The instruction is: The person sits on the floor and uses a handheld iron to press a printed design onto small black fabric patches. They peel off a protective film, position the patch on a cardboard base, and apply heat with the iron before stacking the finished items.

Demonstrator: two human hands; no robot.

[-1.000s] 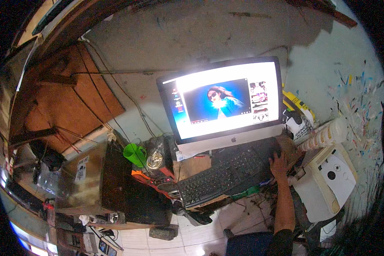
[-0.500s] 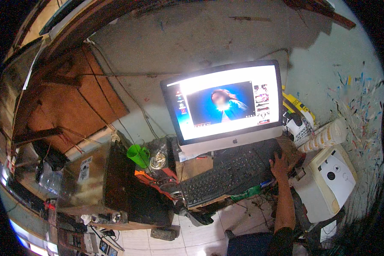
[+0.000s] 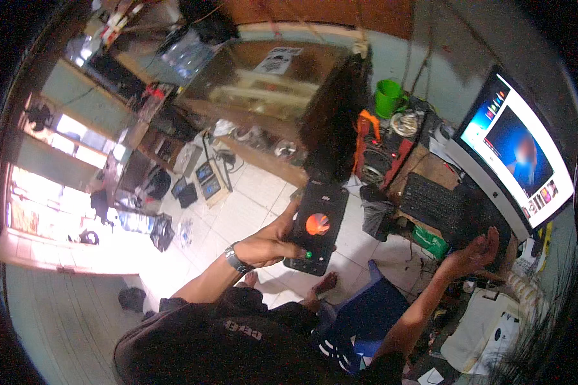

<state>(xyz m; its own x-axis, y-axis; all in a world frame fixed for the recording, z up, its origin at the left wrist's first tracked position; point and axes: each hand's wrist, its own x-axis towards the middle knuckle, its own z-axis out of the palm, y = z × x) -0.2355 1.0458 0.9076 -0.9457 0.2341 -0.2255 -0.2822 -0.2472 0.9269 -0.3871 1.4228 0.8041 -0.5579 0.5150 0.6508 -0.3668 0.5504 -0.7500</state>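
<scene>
My left hand grips a smartphone over the tiled floor. The phone's dark screen faces up, showing a round orange picture. My thumb lies at a small green button low on that screen. At the right, my right hand hovers by the right end of the desk with fingers apart and nothing visible in it. Beyond it stands a lit computer monitor with a video window. A black keyboard lies on the desk in front of the monitor, to the left of my right hand.
A green mug stands at the back of the desk beside a red-and-black device. A large wooden cabinet is behind, on the left. A white printer-like machine sits at lower right, near a blue seat. White tiles cover the floor.
My view has swung left and down, bringing my left hand with the phone into sight. My right hand, formerly flat at the desk's right end, is now lifted and turned.
</scene>
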